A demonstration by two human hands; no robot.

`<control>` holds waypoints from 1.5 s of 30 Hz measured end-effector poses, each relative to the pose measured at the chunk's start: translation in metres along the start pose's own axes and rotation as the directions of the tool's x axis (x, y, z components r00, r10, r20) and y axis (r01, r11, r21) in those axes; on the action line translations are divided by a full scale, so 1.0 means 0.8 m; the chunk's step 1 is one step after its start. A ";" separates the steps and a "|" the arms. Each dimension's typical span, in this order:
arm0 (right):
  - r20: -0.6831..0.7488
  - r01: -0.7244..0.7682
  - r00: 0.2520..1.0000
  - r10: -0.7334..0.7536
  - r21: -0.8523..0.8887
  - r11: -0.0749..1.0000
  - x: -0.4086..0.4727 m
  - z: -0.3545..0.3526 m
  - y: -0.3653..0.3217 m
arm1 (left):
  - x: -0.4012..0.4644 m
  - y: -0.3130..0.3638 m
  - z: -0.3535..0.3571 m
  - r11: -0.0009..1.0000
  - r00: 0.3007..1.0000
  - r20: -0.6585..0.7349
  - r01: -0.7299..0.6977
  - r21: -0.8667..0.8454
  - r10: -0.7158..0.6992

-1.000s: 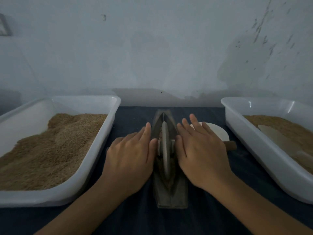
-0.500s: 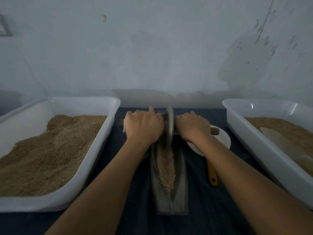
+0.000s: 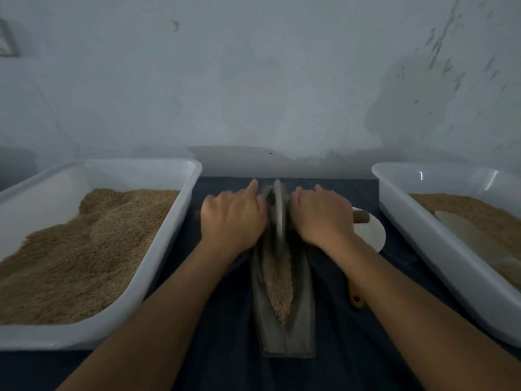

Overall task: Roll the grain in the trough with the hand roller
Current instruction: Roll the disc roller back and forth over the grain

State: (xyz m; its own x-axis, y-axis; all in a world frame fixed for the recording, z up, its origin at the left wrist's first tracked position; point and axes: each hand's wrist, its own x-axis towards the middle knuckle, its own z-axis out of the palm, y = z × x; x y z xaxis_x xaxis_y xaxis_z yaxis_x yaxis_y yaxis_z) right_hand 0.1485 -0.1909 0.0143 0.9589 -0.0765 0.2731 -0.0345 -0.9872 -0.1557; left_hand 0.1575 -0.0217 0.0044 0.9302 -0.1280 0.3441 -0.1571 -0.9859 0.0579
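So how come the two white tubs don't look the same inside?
The left tub holds a tall, lumpy heap of grain, while the right tub holds a lower, flatter layer. The right tub also has a pale flat scoop-like piece lying on its grain; the left tub's grain has nothing on it. Both are white, rectangular, and sit on the dark cloth on either side of the trough.

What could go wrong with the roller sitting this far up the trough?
The roller disc is near the far tip of the trough; pushed further, it may ride out. The left hand and right hand sit close against the disc, so fingers could get pinched. Grain might spill onto the cloth.
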 end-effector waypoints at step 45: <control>0.046 0.043 0.998 -0.043 0.009 0.999 -0.019 -0.004 0.001 | -0.016 0.000 -0.002 0.999 0.998 -0.054 -0.026 0.035 0.028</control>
State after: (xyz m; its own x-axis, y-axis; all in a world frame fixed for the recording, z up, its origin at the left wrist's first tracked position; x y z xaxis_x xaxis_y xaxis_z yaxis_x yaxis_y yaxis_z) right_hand 0.1331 -0.1910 0.0133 0.9715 -0.0272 0.2353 0.0091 -0.9883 -0.1520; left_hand 0.1448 -0.0198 0.0014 0.9062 -0.1499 0.3953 -0.1701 -0.9853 0.0163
